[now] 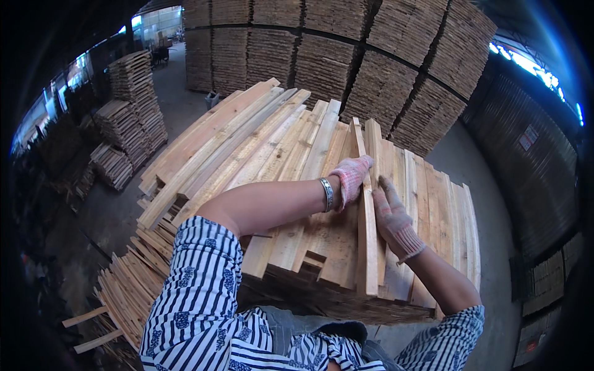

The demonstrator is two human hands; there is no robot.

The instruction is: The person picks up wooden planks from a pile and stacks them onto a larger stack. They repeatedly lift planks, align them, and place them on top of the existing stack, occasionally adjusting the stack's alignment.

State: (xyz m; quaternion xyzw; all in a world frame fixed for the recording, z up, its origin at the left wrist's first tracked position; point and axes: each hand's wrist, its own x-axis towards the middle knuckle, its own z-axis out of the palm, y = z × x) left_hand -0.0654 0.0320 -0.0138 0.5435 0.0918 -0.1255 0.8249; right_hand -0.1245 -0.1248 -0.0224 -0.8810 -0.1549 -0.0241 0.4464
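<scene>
My left hand (351, 179), in a pink and white work glove, is closed over a narrow wooden board (367, 247) standing on its edge. To the right of that board, my right hand (393, 217) lies open in a soiled, pale glove, its fingers stretched out and pointing away from me. Its thumb side is against or very close to the board; actual contact cannot be told. Another board (373, 139) sits raised just beyond my hands. Under them lies a broad layer of light planks (281, 154) side by side, with uneven ends. My left palm is hidden.
Tall stacks of boards (322, 62) stand beyond the pile. Smaller plank stacks (133, 93) rise at the far left. Loose thin strips (130, 284) lie low at the near left, some sticking out. A corrugated wall (526, 148) runs along the right, past the floor (479, 167).
</scene>
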